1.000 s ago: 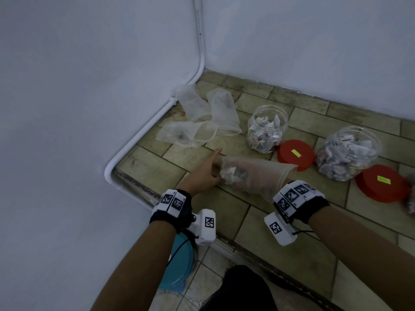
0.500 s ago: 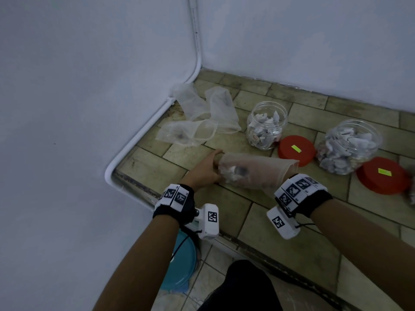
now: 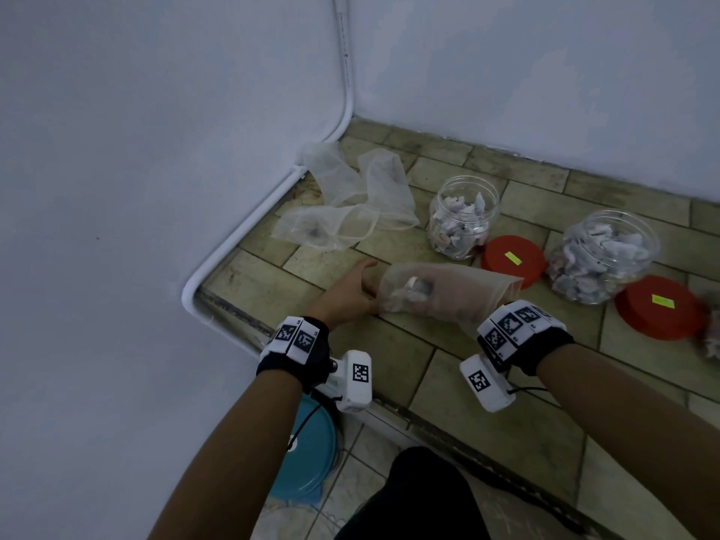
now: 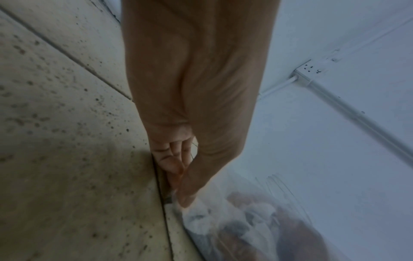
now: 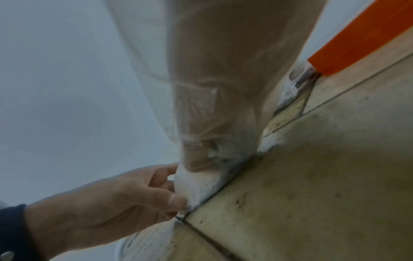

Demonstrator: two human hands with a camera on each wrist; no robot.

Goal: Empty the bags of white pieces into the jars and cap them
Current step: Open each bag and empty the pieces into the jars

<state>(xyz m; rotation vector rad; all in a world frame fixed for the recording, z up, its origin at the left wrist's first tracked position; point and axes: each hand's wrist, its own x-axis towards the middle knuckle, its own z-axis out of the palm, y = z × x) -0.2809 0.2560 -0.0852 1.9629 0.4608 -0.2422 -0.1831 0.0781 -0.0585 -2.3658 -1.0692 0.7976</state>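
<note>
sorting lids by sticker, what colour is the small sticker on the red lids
Yellow-green, on both red lids; clearest in the head view.

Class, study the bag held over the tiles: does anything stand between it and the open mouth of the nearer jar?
Nothing visible does. The bag, with the right hand inside and the left hand pinching its closed end, lies just in front of the nearer jar. The red lid lies beside the jar.
</note>
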